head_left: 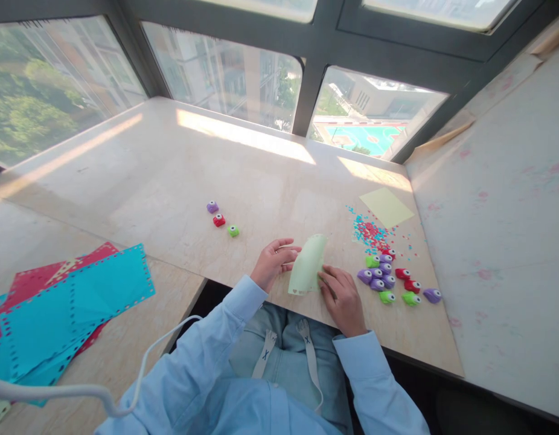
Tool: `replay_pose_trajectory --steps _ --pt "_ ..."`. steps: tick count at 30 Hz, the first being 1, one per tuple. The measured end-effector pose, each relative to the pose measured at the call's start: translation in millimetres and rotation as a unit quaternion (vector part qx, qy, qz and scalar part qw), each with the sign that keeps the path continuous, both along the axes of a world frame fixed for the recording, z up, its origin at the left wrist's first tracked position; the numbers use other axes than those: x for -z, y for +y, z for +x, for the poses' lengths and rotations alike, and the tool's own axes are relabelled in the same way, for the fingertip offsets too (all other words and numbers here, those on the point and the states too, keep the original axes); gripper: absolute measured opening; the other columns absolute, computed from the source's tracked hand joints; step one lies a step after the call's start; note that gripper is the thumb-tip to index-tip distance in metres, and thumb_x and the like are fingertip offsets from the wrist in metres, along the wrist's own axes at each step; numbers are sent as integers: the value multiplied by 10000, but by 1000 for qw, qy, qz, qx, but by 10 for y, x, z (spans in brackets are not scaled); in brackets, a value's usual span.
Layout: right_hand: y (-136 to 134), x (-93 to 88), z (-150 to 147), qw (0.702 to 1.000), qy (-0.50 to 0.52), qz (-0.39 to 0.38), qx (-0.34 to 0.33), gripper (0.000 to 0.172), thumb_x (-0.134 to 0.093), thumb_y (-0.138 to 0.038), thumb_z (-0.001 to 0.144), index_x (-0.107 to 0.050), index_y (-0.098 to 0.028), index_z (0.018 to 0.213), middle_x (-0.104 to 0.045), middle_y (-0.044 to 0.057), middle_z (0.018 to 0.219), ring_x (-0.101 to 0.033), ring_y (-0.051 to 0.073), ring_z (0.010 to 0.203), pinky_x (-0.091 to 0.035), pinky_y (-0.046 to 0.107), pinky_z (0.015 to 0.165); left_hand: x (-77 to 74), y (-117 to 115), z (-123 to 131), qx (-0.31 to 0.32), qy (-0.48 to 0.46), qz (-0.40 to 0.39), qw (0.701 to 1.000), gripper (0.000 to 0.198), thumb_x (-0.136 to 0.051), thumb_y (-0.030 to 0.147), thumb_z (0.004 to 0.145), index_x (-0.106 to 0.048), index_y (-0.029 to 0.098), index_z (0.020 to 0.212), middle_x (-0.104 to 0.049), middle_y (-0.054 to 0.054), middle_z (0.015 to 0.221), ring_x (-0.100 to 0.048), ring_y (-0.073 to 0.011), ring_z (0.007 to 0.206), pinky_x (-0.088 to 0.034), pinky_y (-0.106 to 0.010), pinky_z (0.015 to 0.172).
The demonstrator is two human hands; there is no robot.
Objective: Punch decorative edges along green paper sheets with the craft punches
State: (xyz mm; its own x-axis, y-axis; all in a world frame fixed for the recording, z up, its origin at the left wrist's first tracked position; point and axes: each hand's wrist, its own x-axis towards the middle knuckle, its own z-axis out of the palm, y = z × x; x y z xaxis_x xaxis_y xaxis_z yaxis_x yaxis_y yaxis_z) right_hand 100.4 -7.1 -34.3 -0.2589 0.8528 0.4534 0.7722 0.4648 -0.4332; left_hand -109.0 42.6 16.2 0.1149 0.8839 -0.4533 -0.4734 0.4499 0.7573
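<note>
A pale green sheet of paper (309,263) curls upward on the beige table (180,181) between my two hands. My left hand (274,262) touches its left edge, fingers bent around the paper. My right hand (341,298) grips its lower right edge, fingers closed on it. Just right of that hand lies a cluster of several small purple, green and red craft punches (388,279). Beyond them, blue and red paper confetti (372,232) is scattered on the table.
Three more punches, purple (212,207), red (218,220) and green (233,231), sit to the left. A yellow sheet (386,207) lies at the back right. Punched blue and red sheets (66,308) are piled at the left. Windows line the far edge.
</note>
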Motion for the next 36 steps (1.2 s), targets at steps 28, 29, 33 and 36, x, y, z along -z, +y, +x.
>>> replay_pose_trajectory --steps 28,29,33,36 --pt "1 -8 -9 1000 1 5 12 220 -534 -222 930 -697 -208 1076 -692 112 1154 -591 252 1084 -503 466 951 192 57 -238 8 246 60 967 250 -545 206 651 -727 130 805 -627 7 596 -540 -109 494 -420 -193 414" --pt "1 -11 -10 1000 1 4 13 220 -533 -223 930 -698 -209 1076 -692 112 1154 -592 252 1083 -504 465 949 190 61 -239 7 249 57 967 246 -548 206 653 -725 132 807 -631 6 602 -545 -111 495 -428 -195 412" --pt "-2 -26 -17 1000 6 -2 16 230 -521 -239 937 -702 -221 1077 -692 107 1160 -598 250 1089 -504 472 953 179 78 -246 6 272 51 961 208 -557 198 650 -709 144 782 -618 14 589 -532 -110 475 -444 -201 393" --pt "-4 -39 -22 1000 8 -7 17 232 -521 -238 937 -702 -218 1080 -690 109 1165 -597 251 1093 -505 477 955 170 88 -251 6 286 59 956 165 -571 200 648 -694 151 747 -588 24 556 -501 -104 445 -430 -196 364"
